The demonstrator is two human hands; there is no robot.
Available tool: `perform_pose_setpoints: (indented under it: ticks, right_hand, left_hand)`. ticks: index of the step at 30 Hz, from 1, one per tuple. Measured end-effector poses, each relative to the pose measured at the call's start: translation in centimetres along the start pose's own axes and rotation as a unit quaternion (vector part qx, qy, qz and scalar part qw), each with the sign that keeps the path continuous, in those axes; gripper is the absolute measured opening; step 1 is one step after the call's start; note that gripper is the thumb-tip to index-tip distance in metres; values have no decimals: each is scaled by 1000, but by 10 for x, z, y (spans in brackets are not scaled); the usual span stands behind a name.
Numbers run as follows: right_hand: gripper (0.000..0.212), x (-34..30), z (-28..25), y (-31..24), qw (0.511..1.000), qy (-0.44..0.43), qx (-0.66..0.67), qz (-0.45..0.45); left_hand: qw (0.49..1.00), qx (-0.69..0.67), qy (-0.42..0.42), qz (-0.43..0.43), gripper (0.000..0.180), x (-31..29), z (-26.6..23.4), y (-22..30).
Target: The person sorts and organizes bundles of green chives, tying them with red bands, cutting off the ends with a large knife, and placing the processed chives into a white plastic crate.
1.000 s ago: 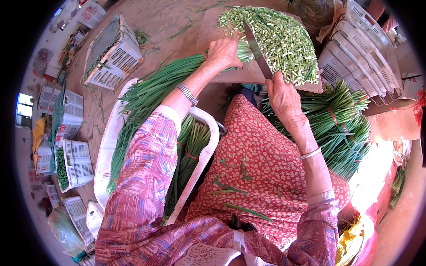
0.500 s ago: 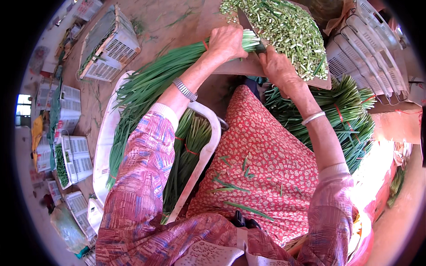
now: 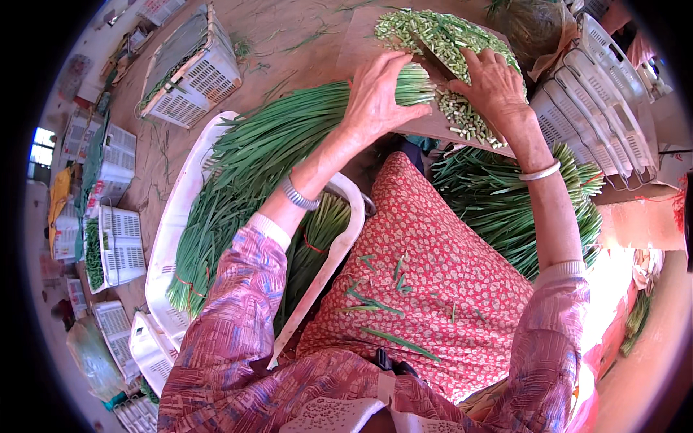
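Observation:
A thick bunch of garlic chives has its pale cut ends on the wooden board and its green leaves trailing down to the left. My left hand is over the stems near those ends, thumb and fingers spread apart. On the board, a knife lies slanting across a heap of chopped chive pieces. Above the knife is my right hand, its fingers apart and not wrapped round it. My palm and wrist partly hide the knife's near end.
A white plastic basket at my left holds more chives. Tied bunches of chives lie beyond my right knee. White crates are stacked at the right, and another crate stands far left. Leaf scraps lie on the red patterned cloth.
My right hand has let go of the knife, which now rests on the chopped heap. My left hand has loosened from its grip round the chives, and its fingers have spread.

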State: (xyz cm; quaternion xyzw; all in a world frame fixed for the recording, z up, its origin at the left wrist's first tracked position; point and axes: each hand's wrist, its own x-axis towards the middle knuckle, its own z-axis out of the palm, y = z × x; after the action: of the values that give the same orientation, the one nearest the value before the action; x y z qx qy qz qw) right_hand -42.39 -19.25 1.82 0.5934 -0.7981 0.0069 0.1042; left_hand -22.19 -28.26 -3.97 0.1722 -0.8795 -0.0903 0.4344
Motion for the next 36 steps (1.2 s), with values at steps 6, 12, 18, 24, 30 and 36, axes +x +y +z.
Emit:
perform_pose_setpoints:
  ticks: [6, 12, 18, 24, 30, 36]
  right_hand:
    - [105, 21, 43, -93, 964, 52, -32, -259]
    - [89, -9, 5, -116, 959, 100, 92, -248]
    - [83, -142, -43, -117, 969, 145, 150, -130]
    - [62, -317, 25, -71, 961, 9, 272, -54]
    - [10, -311, -71, -50, 930, 108, 350, 0]
    - [9, -273, -158, -38, 791, 331, 515, 1]
  left_hand:
    - [686, -522, 3, -507, 56, -80, -31, 63]
    - [540, -646, 127, -524, 79, -101, -21, 42]
    - [428, -755, 258, -425, 67, -78, -32, 86]
    - [586, -669, 168, -426, 45, -73, -80, 117]
    - [706, -596, -42, -379, 53, -86, -137, 142]
    - [734, -551, -150, -367, 58, -96, -162, 184]
